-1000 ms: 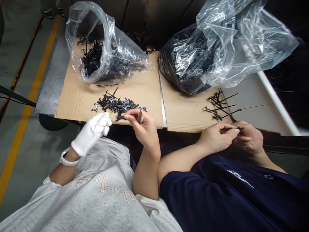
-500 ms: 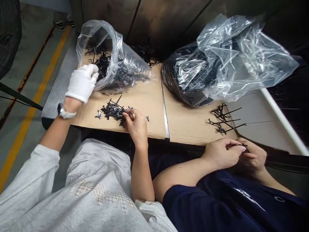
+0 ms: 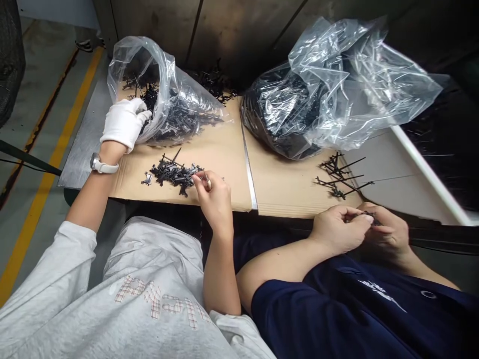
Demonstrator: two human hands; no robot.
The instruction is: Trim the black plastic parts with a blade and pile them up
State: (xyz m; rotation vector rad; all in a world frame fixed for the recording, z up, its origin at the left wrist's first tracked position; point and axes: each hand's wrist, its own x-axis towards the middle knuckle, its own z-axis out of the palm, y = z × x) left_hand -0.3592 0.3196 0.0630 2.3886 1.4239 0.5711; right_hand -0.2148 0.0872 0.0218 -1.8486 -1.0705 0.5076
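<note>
My left hand (image 3: 125,122), in a white glove, is at the mouth of a clear plastic bag (image 3: 166,65) full of small black plastic parts (image 3: 174,117). Its fingers are curled against the parts there, and the tips are partly hidden. My right hand (image 3: 215,197), bare, rests at the right side of a pile of black plastic parts (image 3: 170,172) on the cardboard. Its thumb and forefinger are pinched together beside the pile. A small pale, shiny thing (image 3: 208,182) shows among these fingers; its kind is unclear.
To my right a co-worker's hands (image 3: 359,227) hold a small dark part. Before them lie black branched pieces (image 3: 340,177) on the cardboard (image 3: 288,194). A second filled clear bag (image 3: 288,109) stands behind. More black parts (image 3: 215,85) lie at the back wall.
The whole view has shifted slightly. My left hand's fingers have curled a little at the bag's mouth. My right hand has drawn slightly right from the pile.
</note>
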